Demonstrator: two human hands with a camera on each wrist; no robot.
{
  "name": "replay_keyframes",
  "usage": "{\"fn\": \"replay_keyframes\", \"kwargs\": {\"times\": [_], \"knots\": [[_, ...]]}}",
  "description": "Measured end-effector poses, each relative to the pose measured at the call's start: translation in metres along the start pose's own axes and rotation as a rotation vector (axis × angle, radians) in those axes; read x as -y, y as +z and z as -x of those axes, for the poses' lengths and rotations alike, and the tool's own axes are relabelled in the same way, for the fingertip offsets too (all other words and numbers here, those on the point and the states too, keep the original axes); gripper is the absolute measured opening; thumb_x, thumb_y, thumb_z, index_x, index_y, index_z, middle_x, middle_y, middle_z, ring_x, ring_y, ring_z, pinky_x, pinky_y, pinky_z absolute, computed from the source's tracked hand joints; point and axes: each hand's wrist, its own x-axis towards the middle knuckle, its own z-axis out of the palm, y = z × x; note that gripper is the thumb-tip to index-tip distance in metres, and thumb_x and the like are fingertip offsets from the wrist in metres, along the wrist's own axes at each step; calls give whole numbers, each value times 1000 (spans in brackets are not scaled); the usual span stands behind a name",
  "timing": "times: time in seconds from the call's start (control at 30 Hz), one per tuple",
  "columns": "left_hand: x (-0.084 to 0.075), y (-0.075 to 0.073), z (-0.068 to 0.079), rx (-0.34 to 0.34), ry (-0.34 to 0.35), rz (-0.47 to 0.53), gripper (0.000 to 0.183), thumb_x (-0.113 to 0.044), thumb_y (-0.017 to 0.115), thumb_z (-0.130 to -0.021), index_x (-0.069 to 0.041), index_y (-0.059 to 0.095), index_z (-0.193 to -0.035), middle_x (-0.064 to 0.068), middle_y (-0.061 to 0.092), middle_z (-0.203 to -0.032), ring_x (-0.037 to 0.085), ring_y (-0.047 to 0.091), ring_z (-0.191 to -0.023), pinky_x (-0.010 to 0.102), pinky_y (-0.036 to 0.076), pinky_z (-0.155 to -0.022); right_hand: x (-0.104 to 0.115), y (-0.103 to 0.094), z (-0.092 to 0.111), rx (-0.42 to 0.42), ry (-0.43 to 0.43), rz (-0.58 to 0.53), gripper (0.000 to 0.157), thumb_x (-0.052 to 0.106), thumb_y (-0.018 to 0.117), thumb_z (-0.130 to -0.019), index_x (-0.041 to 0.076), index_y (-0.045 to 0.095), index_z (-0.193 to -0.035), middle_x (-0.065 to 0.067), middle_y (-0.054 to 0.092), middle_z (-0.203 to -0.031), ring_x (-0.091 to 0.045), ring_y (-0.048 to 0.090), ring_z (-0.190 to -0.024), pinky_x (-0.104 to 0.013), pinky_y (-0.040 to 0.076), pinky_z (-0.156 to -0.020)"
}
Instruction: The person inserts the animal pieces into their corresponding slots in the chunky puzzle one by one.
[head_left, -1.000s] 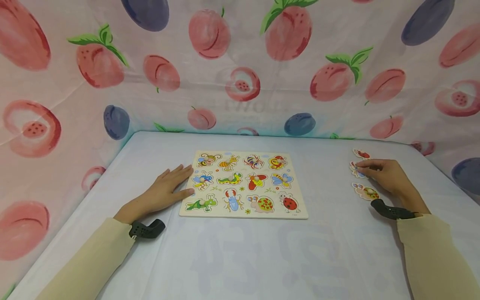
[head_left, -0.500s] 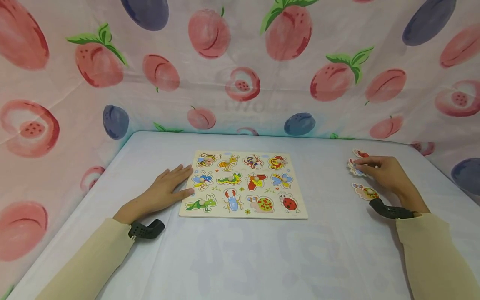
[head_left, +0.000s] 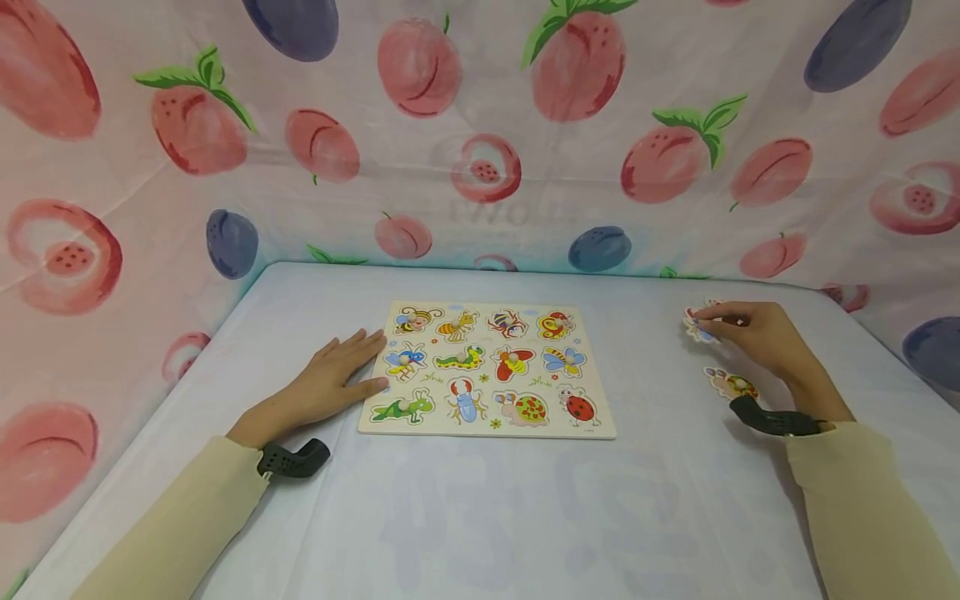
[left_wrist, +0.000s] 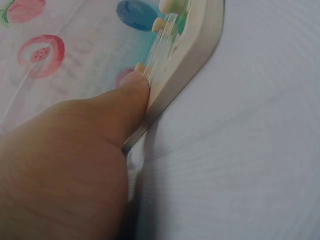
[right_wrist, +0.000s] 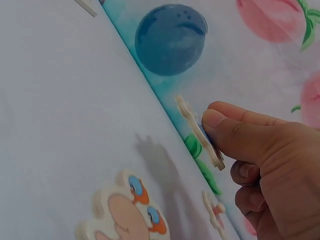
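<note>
A wooden knob puzzle board [head_left: 487, 426] with insect pictures lies at the middle of the table. My left hand [head_left: 330, 379] rests at its left edge, fingers stretched out; in the left wrist view the thumb [left_wrist: 127, 102] lies along the board's edge. My right hand [head_left: 757, 337] pinches a blue and red beetle puzzle piece [head_left: 699, 327] between thumb and fingers. The right wrist view shows this piece [right_wrist: 197, 131] edge-on above the table, its shadow below. Nearer me lies a snail puzzle piece [head_left: 729, 385]. A ladybug piece [head_left: 715, 302] is mostly hidden behind the right hand.
Most pictures on the board carry knobs; the beetle, snail and ladybug spots in the front row show none. A white cloth covers the table [head_left: 487, 517]. Behind and at the sides hangs a fruit-print cloth [head_left: 540, 175].
The right hand has lifted the beetle piece from the table and moved it slightly left and away from me. The left hand and the board have stayed put.
</note>
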Motion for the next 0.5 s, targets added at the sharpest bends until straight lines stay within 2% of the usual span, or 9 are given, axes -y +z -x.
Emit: {"fn": "replay_keyframes", "kwargs": {"times": [0.27,0.5], "knots": [[1,1,0,2,-6,-4,75,-46,55,-95,-3,28,-150,12,24,-156,33,11,-144,53,1,-114,16,4,-3,-3,-16,-4,40,43,65,-90,12,72,-114,-12,67,-108,-23,50,-85,-25,43,-60],[1,1,0,2,-6,-9,75,-47,54,-95,-3,28,-150,12,24,-156,33,11,-144,53,1,-114,28,9,-5,-14,-30,-25,41,44,65,-89,12,72,-113,-12,67,-108,-23,51,-87,-26,45,-63]]}}
